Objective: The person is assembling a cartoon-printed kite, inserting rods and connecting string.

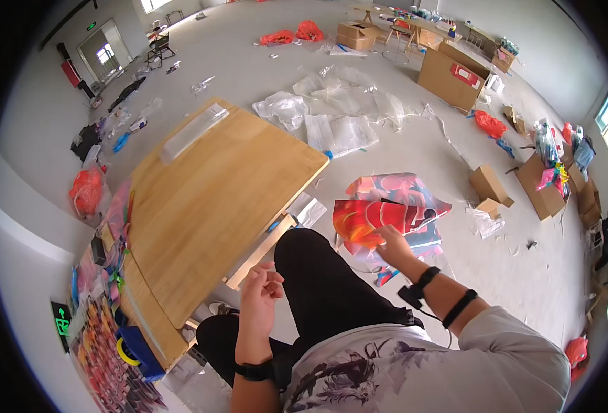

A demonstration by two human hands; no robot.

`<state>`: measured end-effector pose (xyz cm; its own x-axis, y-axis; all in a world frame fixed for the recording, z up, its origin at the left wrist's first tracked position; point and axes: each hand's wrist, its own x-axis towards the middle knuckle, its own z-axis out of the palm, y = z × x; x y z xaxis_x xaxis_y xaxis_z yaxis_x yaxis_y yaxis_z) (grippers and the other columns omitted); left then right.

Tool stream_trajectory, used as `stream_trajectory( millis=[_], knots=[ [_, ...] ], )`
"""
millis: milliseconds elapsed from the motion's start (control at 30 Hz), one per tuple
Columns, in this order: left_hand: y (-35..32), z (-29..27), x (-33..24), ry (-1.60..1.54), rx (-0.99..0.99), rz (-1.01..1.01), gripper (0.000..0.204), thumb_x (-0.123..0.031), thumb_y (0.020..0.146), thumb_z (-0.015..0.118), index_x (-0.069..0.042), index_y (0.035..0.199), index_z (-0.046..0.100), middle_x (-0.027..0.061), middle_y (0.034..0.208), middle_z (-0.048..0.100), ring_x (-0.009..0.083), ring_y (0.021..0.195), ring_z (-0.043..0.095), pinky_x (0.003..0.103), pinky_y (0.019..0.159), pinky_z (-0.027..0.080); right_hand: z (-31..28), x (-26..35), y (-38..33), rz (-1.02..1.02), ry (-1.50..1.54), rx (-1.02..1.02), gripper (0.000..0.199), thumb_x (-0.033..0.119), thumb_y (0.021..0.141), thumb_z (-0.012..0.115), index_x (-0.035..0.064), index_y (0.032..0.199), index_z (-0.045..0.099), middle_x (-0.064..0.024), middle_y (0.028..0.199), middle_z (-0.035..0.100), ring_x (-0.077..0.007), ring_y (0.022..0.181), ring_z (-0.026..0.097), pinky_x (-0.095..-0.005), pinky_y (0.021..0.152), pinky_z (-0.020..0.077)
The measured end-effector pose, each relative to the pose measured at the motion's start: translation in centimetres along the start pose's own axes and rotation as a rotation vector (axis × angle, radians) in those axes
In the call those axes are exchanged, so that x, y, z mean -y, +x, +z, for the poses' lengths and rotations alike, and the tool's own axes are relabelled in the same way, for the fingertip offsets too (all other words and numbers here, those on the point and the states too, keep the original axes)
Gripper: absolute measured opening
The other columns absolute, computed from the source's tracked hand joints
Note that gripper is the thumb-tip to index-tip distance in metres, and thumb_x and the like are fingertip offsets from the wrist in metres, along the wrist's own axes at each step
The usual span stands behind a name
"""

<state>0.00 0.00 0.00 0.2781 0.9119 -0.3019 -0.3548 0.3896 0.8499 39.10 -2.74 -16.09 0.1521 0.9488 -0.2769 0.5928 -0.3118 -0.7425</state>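
My right hand (391,246) is closed on the edge of a red and orange printed sheet (380,215), to the right of my knee. Beneath it, on the floor, lies a stack of colourful printed sheets (424,187) in pink, blue and red. The fingers grip the sheet's near side, which is lifted and slightly curled. My left hand (259,292) hovers in front of my body near the table's edge. Its fingers are loosely bent and apart, and nothing shows in them.
A wooden table (208,199) stands at left, with a clear plastic packet (194,131) near its far edge. A blue holder with yellow tape (139,352) sits at its near corner. Plastic wrap (349,93), cardboard boxes (453,74) and red bags (490,124) litter the floor.
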Motion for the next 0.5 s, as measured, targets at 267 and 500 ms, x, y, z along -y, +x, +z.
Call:
stream_trajectory(
  millis=[267, 500],
  knots=[
    [-0.7, 0.9, 0.7, -0.159, -0.097, 0.037, 0.030, -0.032, 0.103, 0.057, -0.007, 0.119, 0.063, 0.0023, 0.087, 0.063, 0.0139, 0.071, 0.054, 0.030, 0.070, 0.043, 2.4, 1.8, 1.0, -0.187, -0.696, -0.308, 0.047, 0.024, 0.078, 0.078, 0.0113, 0.120, 0.060, -0.0084, 0.125, 0.056, -0.0298, 0.118, 0.056, -0.0455, 0.099, 0.0457],
    [-1.2, -0.2, 0.0, -0.129, -0.117, 0.030, 0.030, -0.033, 0.103, 0.056, -0.007, 0.118, 0.063, 0.0023, 0.086, 0.061, 0.0140, 0.072, 0.054, 0.029, 0.070, 0.043, 3.1, 1.2, 1.2, -0.198, -0.583, -0.392, 0.032, 0.018, 0.077, 0.074, 0.0137, 0.107, 0.062, -0.0064, 0.104, 0.062, -0.0267, 0.104, 0.061, -0.0429, 0.091, 0.0480]
  ],
)
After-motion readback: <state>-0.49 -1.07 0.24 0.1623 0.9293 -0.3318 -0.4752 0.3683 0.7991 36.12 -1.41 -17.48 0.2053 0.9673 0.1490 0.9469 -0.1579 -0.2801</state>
